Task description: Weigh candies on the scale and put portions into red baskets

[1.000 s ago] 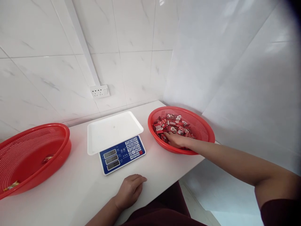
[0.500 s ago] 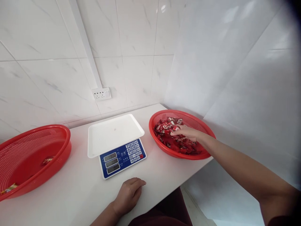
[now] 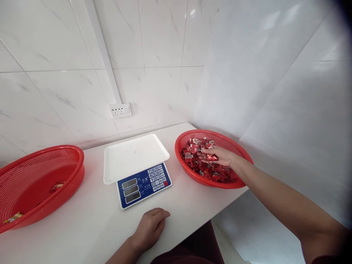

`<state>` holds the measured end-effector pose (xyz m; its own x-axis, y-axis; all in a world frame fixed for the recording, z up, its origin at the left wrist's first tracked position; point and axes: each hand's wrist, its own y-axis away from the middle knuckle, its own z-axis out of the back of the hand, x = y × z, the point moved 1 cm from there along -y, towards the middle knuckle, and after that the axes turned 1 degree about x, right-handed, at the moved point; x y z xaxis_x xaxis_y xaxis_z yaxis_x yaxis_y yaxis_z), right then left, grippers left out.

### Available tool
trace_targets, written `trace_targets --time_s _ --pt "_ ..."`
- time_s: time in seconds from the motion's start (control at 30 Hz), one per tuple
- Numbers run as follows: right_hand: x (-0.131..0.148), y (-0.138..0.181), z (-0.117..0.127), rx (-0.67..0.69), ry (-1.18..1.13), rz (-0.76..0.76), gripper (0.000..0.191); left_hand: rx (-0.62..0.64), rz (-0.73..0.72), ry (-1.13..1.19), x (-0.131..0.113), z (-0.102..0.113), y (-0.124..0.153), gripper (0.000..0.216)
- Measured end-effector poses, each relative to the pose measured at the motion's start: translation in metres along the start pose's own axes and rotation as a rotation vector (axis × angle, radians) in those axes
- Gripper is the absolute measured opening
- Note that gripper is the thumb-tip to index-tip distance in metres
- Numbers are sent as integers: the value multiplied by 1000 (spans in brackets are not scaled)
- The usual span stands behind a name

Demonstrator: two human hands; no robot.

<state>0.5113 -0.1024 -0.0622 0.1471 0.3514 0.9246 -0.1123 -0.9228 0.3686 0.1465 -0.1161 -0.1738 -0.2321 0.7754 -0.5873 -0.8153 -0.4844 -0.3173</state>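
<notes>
My right hand reaches into the red basket at the right, palm turned up, fingers closed round several red wrapped candies. Many more red candies fill that basket. My left hand rests on the white table near its front edge, fingers curled loosely, holding nothing. Between the hands stands a blue electronic scale with a white tray on top; the tray looks bare.
A second red basket sits at the left with a few candies in it. A wall socket is on the tiled wall behind. The table's front right edge drops off near the right basket.
My right hand dug among the candies, then turned palm up and lifted a little with candies in it. The left hand stayed put.
</notes>
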Motion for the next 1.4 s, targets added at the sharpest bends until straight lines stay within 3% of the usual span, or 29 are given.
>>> trace_targets --time_s 0.17,0.37,0.53,0.63,0.8,1.1,1.3,1.4 --pt "-2 0 4 -51 -6 14 20 -1 -1 -5 -1 1 -2 27" --pt "1 2 0 -169 -13 65 40 3 9 -4 -1 1 -3 29" --pt "6 -2 0 -247 -30 104 25 7 9 2 -1 1 -2 29" --pt "9 -3 0 -276 3 98 26 16 18 1 -1 1 -2 28" --pt "6 -6 -2 -329 338 58 38 23 29 16 -1 1 -3 28" --pt "-18 -24 -17 -107 1242 108 65 36 37 10 2 0 -2 28" --pt "-23 -32 -25 -139 1389 118 49 66 61 37 4 -1 -3 28" --pt "-23 -34 -25 -169 1420 106 65 67 58 40 4 -1 -3 27"
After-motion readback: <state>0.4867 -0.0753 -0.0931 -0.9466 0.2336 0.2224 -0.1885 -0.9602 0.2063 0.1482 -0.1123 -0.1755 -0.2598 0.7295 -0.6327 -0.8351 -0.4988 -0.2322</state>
